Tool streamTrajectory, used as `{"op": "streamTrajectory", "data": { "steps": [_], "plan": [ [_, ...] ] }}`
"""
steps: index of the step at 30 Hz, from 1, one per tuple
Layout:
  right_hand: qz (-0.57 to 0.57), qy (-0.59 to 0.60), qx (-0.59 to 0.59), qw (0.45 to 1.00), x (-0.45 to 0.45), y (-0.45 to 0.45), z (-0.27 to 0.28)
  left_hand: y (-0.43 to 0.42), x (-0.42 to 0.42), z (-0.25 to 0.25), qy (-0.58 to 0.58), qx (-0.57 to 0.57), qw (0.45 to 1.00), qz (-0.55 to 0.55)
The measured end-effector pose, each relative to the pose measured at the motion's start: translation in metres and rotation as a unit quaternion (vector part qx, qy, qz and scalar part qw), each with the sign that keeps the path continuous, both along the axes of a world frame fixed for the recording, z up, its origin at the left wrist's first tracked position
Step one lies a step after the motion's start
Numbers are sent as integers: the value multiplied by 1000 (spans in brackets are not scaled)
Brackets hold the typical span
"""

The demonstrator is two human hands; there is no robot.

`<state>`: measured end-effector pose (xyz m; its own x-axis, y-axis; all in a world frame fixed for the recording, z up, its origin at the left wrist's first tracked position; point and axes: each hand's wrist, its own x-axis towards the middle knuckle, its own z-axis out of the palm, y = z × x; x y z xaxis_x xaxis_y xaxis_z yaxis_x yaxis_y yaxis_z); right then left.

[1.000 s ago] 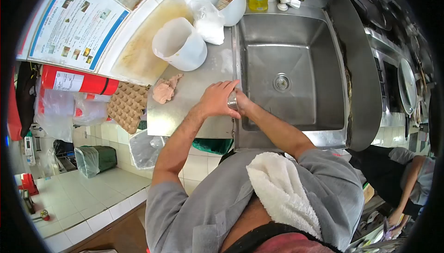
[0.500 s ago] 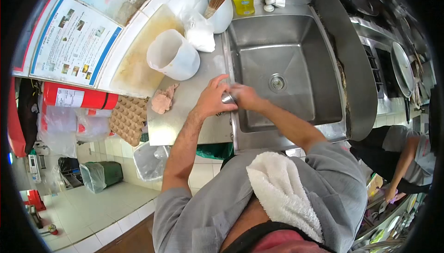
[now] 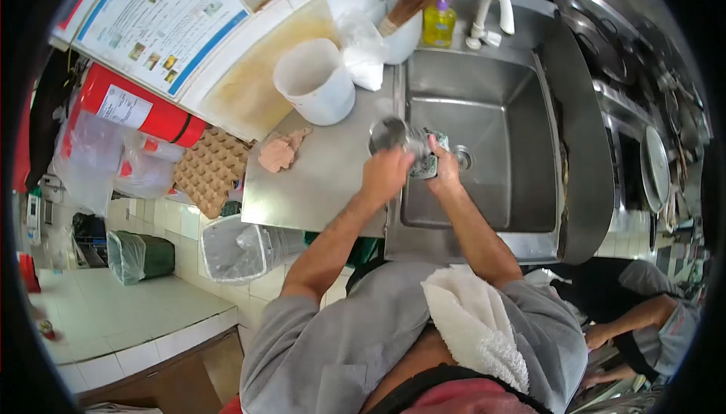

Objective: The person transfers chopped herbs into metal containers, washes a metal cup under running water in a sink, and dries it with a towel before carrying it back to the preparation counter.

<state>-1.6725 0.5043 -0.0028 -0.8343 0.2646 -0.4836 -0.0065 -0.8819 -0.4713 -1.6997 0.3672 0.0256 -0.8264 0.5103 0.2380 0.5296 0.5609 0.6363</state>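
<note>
My left hand point(image 3: 387, 173), a little blurred by motion, is closed at the near side of a shiny metal cup point(image 3: 387, 133) whose round mouth faces up, at the seam between the steel counter point(image 3: 325, 179) and the sink point(image 3: 522, 179). Just right of it, my right hand point(image 3: 445, 166) grips a dark green and white patterned thing, perhaps a scrubbing pad point(image 3: 427, 164), over the sink's left edge. The cup and the pad are close together; blur hides whether they touch.
A white tub point(image 3: 316, 85), a white bag point(image 3: 364, 66), a pinkish crumpled lump point(image 3: 281, 151) and a yellow soap bottle point(image 3: 439, 22) stand or lie around the sink. The tap point(image 3: 491, 17) is behind it. Another person's arms point(image 3: 635, 322) show at the lower right.
My hands have moved apart and right, towards the sink. The metal cup's mouth now shows, and the patterned thing has come into view in my right hand. The camera view has shifted.
</note>
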Motion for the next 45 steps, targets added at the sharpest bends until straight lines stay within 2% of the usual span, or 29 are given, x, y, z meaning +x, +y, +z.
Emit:
{"op": "streamTrajectory", "data": {
  "steps": [1, 3, 4, 5, 7, 9, 10, 12, 14, 16, 17, 18, 19, 20, 22, 23, 25, 27, 29, 31, 33, 35, 37, 38, 40, 41, 42, 43, 45],
  "plan": [
    [6, 5, 3, 1000, -14, 3, 7, -7, 1, 5, 5, 3, 1000, 6],
    [43, 43, 316, 947, -37, 4, 44, -31, 32, 14, 15, 56, 998, -31],
    [48, 89, 349, 932, -54, -2, 65, -42, 36, 10, -55, 70, 996, -22],
    [53, 132, 380, 914, -73, -11, 89, -50, 40, 4, -58, 70, 996, -15],
    [34, 179, 550, 815, -113, -33, 134, -63, 46, -8, -151, 180, 970, 58],
    [67, 242, 561, 789, -154, -58, 170, -80, 51, -1, -151, 183, 968, 83],
    [35, 238, 666, 706, -191, -64, 165, -90, 53, 4, -138, 204, 966, 82],
    [0, 228, 757, 612, -209, -78, 162, -115, 53, 4, -102, 185, 973, 91],
    [-95, 181, 807, 554, -203, -88, 154, -141, 55, 11, -89, 187, 971, 118],
    [-96, 286, 729, 614, -152, -94, 122, -169, 63, 17, -91, 184, 962, 181],
    [-38, 243, 678, 693, -122, -108, 85, -184, 64, 19, -101, 178, 956, 210],
    [20, 215, 731, 647, -81, -117, 50, -195, 63, 19, -97, 182, 956, 209],
    [-11, 274, 723, 635, -41, -133, -1, -205, 65, 17, -111, 217, 939, 242],
    [217, 268, 746, 569, -3, -135, -13, -214, 66, 15, -130, 248, 919, 276],
    [367, 333, 767, 407, 38, -144, -23, -224, 59, 17, -144, 252, 915, 279],
    [367, 329, 768, 409, 32, -138, -36, -224, 56, 19, -150, 256, 912, 285],
    [265, 363, 846, 287, -3, -116, -67, -213, 45, 22, -148, 216, 920, 291],
    [370, 201, 854, 305, -69, -70, -50, -195, 41, 13, -142, 215, 932, 253],
    [187, 67, 896, 398, -133, -4, -93, -156, 38, 22, -141, 184, 940, 250],
    [267, -49, 836, 477, -154, 71, -67, -123, 33, 8, -169, 206, 947, 178],
    [126, -111, 831, 530, -168, 142, -69, -82, 25, 3, -213, 220, 940, 150],
    [-35, -146, 772, 618, -182, 203, -40, -39, 9, -3, -255, 232, 931, 121],
    [-146, -210, 807, 532, -202, 255, -35, 3, -9, -12, -298, 199, 932, 61],
    [-152, -213, 803, 535, -225, 292, -46, 27, -21, -13, -296, 194, 934, 56],
    [-65, -184, 689, 698, -261, 351, -81, 73, -44, -16, -243, 149, 959, -2],
    [-65, -186, 687, 700, -252, 356, -71, 94, -57, -19, -273, 143, 951, -6],
    [26, -142, 564, 813, -238, 351, -45, 115, -70, -22, -301, 138, 943, -10],
    [116, -90, 419, 896, -227, 344, -23, 138, -78, -17, -355, 202, 913, -3],
    [93, -86, 410, 903, -231, 347, -20, 175, -92, -3, -453, 267, 850, 15]
  ]
}}
